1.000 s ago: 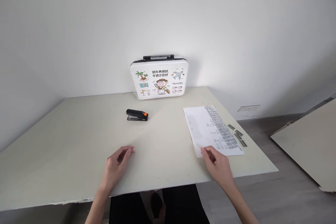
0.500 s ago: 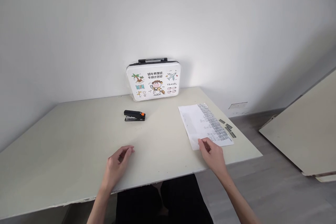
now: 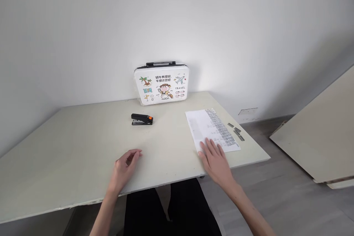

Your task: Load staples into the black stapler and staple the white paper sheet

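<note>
My right hand point(image 3: 217, 162) lies flat over the near edge of a printed white paper sheet point(image 3: 197, 125), its fingers stretched out and a little spread. My left hand point(image 3: 125, 166) rests on the table with the fingers curled and the thumb against them; no object shows in it. Beyond that hand is a black stapler point(image 3: 142, 119) with an orange patch, lying on its own. Just right of the sheet, several strips of staples point(image 3: 237, 131) are scattered on the tabletop.
A white case point(image 3: 163, 84) with cartoon prints and a black handle stands at the back of the pale table point(image 3: 83, 147), by the wall. To the right, a pale board or panel point(image 3: 318, 132) is above the grey floor.
My right hand has gone from curled fingers at the paper's near edge to an open palm down on it. My left hand keeps its curled pose. The view has shifted slightly.
</note>
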`<state>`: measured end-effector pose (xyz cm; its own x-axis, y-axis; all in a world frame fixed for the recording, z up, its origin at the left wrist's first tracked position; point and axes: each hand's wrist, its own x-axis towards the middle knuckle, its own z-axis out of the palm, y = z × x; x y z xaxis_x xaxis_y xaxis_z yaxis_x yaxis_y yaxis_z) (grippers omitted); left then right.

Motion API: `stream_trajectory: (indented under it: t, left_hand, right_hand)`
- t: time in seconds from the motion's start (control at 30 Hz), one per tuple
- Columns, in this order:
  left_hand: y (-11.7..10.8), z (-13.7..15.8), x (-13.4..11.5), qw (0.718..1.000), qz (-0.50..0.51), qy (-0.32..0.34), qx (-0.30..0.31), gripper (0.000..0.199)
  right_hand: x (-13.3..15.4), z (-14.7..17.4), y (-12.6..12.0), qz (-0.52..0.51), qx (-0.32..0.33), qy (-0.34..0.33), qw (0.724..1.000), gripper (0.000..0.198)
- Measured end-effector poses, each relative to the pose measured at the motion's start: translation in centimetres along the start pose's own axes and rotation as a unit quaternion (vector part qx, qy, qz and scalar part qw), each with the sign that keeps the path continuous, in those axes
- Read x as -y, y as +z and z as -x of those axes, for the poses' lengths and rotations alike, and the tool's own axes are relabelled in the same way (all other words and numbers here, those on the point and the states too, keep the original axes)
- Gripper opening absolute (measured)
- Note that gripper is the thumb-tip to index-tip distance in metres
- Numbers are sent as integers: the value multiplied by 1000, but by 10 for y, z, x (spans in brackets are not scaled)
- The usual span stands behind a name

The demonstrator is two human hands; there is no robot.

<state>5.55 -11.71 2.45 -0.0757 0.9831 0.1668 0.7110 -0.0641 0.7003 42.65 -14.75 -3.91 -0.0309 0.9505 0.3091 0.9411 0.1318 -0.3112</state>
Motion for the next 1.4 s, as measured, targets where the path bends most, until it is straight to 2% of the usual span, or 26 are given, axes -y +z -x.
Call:
stream_trajectory:
  t: [0.17,0.27,0.37,0.47,0.57,0.67,0.73,0.8,0.93,1.07,1.17,1.27,1.4]
  left_hand:
    - [4,0,-2,1000,-7,28,2,38]
    - [14,-2,-9,993,-27,111,13,38]
    - [28,-4,-16,973,-84,211,51,41]
    - [35,-7,-17,951,-153,247,104,52]
    - [31,-10,-9,940,-189,244,143,58]
    - [16,-11,5,938,-199,238,153,59]
    - [1,-12,16,938,-201,239,154,59]
    - [-15,-13,27,938,-198,239,156,58]
    - [-44,-12,45,944,-182,229,154,55]
    - [-59,-8,56,953,-170,209,141,53]
    - [-55,-7,57,954,-167,211,131,49]
    - [-40,-17,49,958,-165,220,86,44]
    - [-2,-48,23,951,-177,254,24,44]
  right_hand:
    - [65,31,-15,-50,68,-20,996,61]
    - [100,44,-33,-169,127,-79,974,56]
    - [102,42,-50,-249,125,-86,957,57]
    - [64,27,-55,-235,66,-44,969,56]
    - [-4,8,-48,-145,-32,11,989,54]
    - [-79,-7,-36,-54,-114,73,989,59]
    - [-121,-16,-27,-15,-130,122,984,67]
    - [-153,-25,-20,-5,-109,169,979,77]
    - [-179,-51,-7,-17,-83,184,979,83]
    - [-170,-87,5,-47,-91,148,984,73]
    - [-151,-112,16,-81,-84,102,988,58]
    - [-123,-135,33,-104,-69,61,990,52]
    - [-72,-164,61,-136,-45,-2,990,48]
